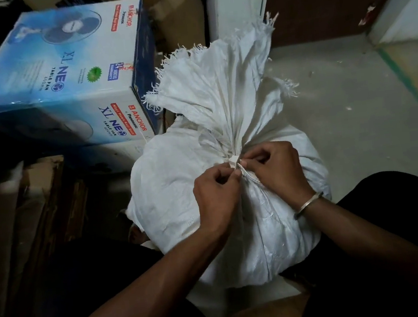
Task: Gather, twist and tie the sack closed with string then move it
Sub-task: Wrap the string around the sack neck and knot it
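A full white woven sack (175,187) stands on the floor between my knees. Its mouth is gathered into a tight neck, and the frayed top (220,79) fans out above and away from me. A pale string (236,162) wraps the neck. My left hand (215,196) pinches one string end just left of the neck. My right hand (275,169), with a metal bangle at the wrist, pinches the string on the other side. Both sets of fingertips meet at the knot, which hides most of the string.
A blue and white table fan box (65,78) stands close on the sack's left. Brown cartons (180,19) sit behind it, and flattened cardboard (39,202) lies at the left. Grey floor (353,117) with a green stripe extends to the right, bounded by a dark wall.
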`<state>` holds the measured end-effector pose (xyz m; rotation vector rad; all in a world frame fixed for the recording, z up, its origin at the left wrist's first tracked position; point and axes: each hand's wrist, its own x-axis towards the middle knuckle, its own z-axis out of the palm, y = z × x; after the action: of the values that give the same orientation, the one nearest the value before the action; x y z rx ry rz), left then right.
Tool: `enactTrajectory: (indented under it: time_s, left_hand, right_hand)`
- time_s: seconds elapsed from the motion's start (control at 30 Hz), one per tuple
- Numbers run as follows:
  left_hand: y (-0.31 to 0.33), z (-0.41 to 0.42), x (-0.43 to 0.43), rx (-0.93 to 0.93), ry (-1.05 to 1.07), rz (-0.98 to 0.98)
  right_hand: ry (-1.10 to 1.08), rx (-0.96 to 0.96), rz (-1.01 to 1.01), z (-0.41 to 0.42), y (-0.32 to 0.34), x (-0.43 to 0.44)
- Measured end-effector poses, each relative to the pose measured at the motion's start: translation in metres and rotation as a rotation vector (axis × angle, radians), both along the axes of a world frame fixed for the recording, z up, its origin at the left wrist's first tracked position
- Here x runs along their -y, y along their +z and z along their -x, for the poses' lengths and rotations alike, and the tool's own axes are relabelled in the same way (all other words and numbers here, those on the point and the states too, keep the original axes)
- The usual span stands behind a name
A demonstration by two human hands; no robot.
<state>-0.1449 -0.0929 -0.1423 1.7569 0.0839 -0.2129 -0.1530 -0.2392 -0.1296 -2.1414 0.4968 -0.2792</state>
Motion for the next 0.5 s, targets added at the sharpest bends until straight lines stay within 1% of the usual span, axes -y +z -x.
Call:
enactTrajectory:
  time_s: [0.1,0.2,0.3,0.4,0.5]
  left_hand:
    - [-0.001,0.000,0.001,0.002,-0.011,-0.008]
    - [0.002,0.000,-0.001,0.035,-0.036,-0.062]
    - [0.004,0.003,0.000,0.116,-0.061,-0.127]
    - [0.003,0.002,0.004,0.169,-0.050,-0.195]
    - [0.001,0.000,0.005,0.191,-0.059,-0.200]
  right_hand:
    - [-0.026,-0.005,-0.055,0.004,0.000,0.012]
    - [0.040,-0.054,-0.048,0.004,-0.003,0.016]
    - [0.107,-0.094,-0.006,0.002,-0.010,0.011]
    - [0.092,-0.075,0.072,0.001,-0.014,0.002]
    - [0.064,-0.026,0.118,0.000,-0.015,-0.006]
